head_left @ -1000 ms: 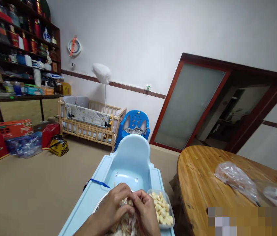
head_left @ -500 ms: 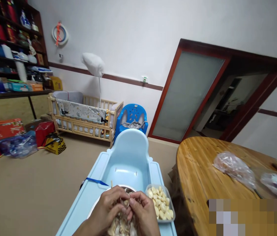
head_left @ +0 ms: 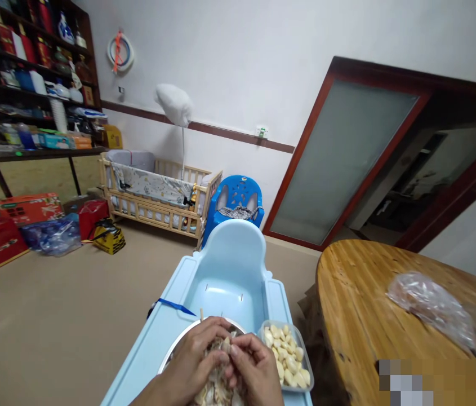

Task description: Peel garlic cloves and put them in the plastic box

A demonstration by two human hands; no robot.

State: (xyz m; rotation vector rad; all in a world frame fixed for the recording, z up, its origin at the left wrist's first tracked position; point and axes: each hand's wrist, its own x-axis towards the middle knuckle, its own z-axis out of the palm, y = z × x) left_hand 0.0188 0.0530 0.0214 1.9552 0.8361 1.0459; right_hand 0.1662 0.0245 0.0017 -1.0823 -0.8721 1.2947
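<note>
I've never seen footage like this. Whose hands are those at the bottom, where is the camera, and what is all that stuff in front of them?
There is no machine here: a person wears one camera on the head, looking forward and down, so you see that person's own two bare hands. The left hand and right hand meet over a metal bowl of papery garlic skins, and together they pinch a garlic clove between the fingertips. Just right of the bowl sits a clear plastic tub of peeled cloves. Both rest on the tray of a pale blue child's high chair. To the right is a round wooden table with a plastic bag on it. Behind are a wooden cot and a blue plastic chair.
</note>
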